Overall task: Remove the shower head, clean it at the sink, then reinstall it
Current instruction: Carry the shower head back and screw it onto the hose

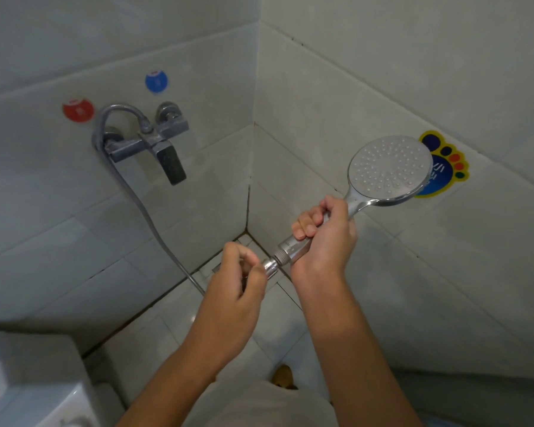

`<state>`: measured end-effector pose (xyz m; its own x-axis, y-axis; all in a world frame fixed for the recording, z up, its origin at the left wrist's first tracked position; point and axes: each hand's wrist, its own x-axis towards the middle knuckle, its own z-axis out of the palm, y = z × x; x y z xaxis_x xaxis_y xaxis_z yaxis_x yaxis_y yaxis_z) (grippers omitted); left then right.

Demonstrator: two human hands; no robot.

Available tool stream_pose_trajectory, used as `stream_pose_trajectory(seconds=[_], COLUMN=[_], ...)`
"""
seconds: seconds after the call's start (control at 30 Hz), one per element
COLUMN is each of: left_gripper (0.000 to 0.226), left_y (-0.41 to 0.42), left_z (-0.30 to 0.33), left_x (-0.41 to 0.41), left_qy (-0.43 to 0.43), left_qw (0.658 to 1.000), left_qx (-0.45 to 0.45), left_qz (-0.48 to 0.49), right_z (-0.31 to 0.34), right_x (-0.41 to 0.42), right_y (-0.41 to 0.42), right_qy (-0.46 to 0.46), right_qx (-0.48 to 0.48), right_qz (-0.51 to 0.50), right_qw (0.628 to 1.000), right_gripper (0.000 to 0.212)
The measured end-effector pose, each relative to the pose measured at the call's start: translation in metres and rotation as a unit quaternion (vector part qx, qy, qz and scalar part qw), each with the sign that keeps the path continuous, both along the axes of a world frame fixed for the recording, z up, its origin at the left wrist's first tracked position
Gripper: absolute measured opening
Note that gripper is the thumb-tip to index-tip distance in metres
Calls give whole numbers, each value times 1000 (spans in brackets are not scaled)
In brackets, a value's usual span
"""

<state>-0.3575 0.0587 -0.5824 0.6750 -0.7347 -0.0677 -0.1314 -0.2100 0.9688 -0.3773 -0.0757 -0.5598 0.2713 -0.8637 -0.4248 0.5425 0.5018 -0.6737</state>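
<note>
in the tiled corner of the shower, right of the wall-mounted mixer tap, the person is holding the shower head up in front of the far right wall, its round nozzled face turned toward the camera and partly covering a foot-shaped sticker. the right hand is wrapping the chrome handle with its fingers clenched around it, while the left hand is pinching the hose nut at the handle's near end between thumb and fingertips. a short band of bare thread is showing between nut and handle, so the joint looks partly unscrewed; whether it is loosening or tightening cannot be told. the hose is trailing from the nut down and left, then up to the tap. the head looks rigid and fairly light, likely chromed plastic, with most of its weight out at the wide face, so gripping mid-handle, as the right hand is doing, should be steadying it best. the polished surface is probably slippery, especially if wet, and the small nut is offering little purchase, so firm fingertip pressure seems needed. the hose is flexible and will likely be swinging down once freed.
</note>
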Motion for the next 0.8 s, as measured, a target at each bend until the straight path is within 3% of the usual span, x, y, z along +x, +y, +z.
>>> stream_pose_trajectory(seconds=[0.3,0.4,0.8], left_gripper=[4,16,21], left_y=[3,1,-5], left_z=[0,-1,-2], left_x=[-1,-1,1], left_qy=[20,6,-39], left_qw=[1000,1000,999], left_qx=[15,23,16], left_qz=[-18,-9,24], right_z=[-1,-1,-5], right_x=[-1,-1,3], right_y=[-1,-1,-9], right_qy=[-4,-4,0], right_qx=[0,1,1], right_qz=[-1,-1,-6], right_qw=[1000,1000,1000], right_gripper=[24,23,24])
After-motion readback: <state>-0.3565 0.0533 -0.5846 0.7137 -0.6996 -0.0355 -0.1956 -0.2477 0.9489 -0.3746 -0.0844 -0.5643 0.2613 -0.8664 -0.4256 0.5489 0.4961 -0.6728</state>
